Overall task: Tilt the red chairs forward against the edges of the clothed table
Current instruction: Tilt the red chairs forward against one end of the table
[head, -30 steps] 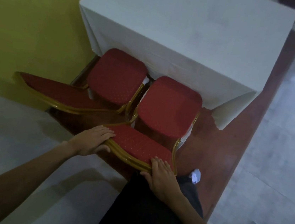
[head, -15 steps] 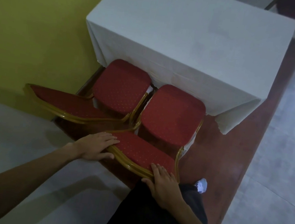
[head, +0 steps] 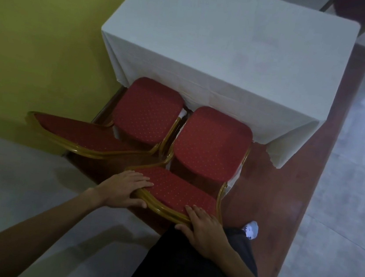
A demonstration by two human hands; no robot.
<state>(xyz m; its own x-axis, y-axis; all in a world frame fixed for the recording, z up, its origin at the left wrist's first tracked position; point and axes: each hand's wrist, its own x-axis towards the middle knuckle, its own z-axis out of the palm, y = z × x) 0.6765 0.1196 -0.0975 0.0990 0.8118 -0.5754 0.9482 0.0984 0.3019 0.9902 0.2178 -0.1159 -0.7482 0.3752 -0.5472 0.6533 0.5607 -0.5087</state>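
Note:
Two red chairs with gold frames stand side by side at the near edge of the white-clothed table (head: 234,41). The right chair (head: 211,142) has its seat front at the cloth. My left hand (head: 122,188) grips the left corner of its backrest top, fingers over the red pad. My right hand (head: 202,228) grips the right part of the same backrest rim. The left chair (head: 148,111) stands next to it, its backrest (head: 80,135) angled toward the yellow wall. Both chairs' legs are hidden.
A yellow wall (head: 41,29) runs along the left. The table and chairs stand on a brown wooden platform (head: 284,197) raised over grey tiled floor (head: 351,182). My dark trousers and a white shoe (head: 250,229) are below the right chair.
The view has drifted, so table and chairs sit slightly lower and to the right in frame. Both hands stay on the right chair's backrest in the same grip.

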